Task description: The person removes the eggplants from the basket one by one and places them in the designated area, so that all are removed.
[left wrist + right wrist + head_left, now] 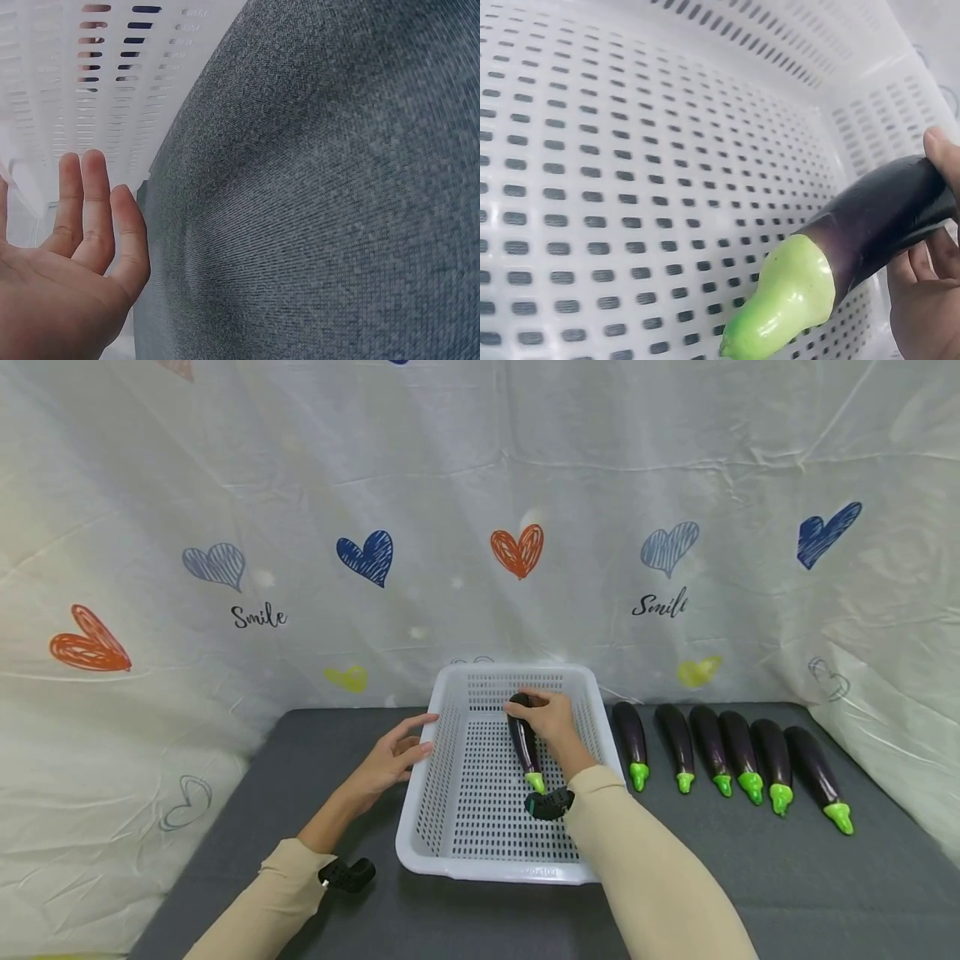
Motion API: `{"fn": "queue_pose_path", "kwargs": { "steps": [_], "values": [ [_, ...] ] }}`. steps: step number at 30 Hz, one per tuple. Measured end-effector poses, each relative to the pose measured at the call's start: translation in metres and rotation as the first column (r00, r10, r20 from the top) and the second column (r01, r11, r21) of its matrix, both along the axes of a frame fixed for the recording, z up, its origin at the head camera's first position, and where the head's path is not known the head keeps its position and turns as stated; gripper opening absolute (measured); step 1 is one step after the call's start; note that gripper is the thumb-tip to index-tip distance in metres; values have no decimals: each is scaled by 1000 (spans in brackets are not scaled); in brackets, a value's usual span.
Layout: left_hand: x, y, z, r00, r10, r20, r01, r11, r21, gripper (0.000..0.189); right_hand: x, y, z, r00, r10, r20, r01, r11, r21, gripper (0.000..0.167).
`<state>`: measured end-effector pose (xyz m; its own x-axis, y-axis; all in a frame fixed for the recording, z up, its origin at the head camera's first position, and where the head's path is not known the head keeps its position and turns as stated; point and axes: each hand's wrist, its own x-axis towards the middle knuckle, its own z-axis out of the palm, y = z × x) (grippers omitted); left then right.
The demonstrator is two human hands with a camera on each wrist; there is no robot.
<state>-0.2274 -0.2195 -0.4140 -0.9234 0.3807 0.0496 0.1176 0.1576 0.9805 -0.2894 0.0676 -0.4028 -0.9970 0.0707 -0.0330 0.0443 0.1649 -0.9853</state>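
Note:
My right hand point(550, 720) grips the rounded dark end of an eggplant point(524, 745) inside a white perforated plastic basket point(510, 870). In the right wrist view the eggplant point(877, 217) slants over the slotted floor, its green stem end point(784, 292) toward the camera, with thumb and fingers on either side of the far end. At the basket's left side is my left hand point(392, 760), fingers extended against the rim and outer wall. The left wrist view shows that hand point(75, 277) palm up with straight-ish fingers beside the slotted wall point(112, 75), holding nothing.
Several more eggplants point(738, 752) lie in a row on the grey cloth-covered table point(337, 927), right of the basket, green ends toward me. Behind the table hangs a pale curtain point(450, 610) printed with hearts. Both wrists wear small black devices point(348, 874).

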Motion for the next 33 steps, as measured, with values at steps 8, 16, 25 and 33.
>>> {"fn": "queue_pose_path", "kwargs": {
  "steps": [8,16,25,33],
  "values": [
    [0,1,1,1000,2,7,-2,1000,-5,57,-1,2,17,998,60,-12,-60,998,-21,52],
    [0,1,1,1000,1,4,-1,1000,-8,57,-3,4,27,996,86,-13,-87,994,-65,52],
    [0,1,1,1000,2,-5,-3,1000,-17,58,0,10,44,993,90,-71,-100,984,-149,50],
    [2,1,3,1000,-4,5,4,1000,4,58,-2,20,59,987,138,-87,-150,977,-153,52]
  ]
}}
